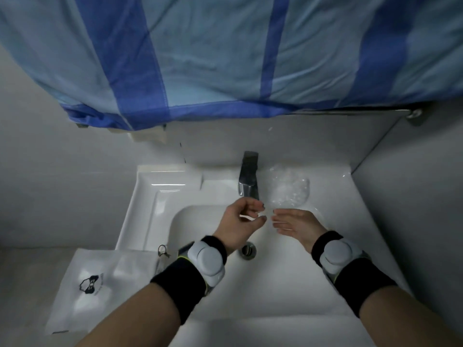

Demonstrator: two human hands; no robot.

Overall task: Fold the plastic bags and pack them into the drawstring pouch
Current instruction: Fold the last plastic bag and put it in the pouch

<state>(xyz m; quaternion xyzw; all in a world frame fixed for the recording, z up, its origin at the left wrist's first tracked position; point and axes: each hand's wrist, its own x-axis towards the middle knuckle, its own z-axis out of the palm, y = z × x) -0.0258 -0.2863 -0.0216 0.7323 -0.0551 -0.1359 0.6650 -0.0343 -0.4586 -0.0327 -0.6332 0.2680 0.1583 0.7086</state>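
A crumpled heap of clear plastic bags (pixel 288 187) lies on the sink ledge just right of the faucet. The white drawstring pouch (pixel 100 284), printed with a black logo, lies flat on the counter to the left of the basin, its cord (pixel 162 251) at the top right corner. My left hand (pixel 241 221) hovers over the basin with loosely curled fingers, its fingertips near the heap's lower edge. My right hand (pixel 297 224) is beside it, fingers stretched out and apart, just below the bags. I see nothing held in either hand.
A chrome faucet (pixel 248 176) stands at the back of the white sink (pixel 150 204), and the drain (pixel 248 250) sits below my left wrist. A blue checked cloth (pixel 225 53) hangs above. Grey walls close in on both sides.
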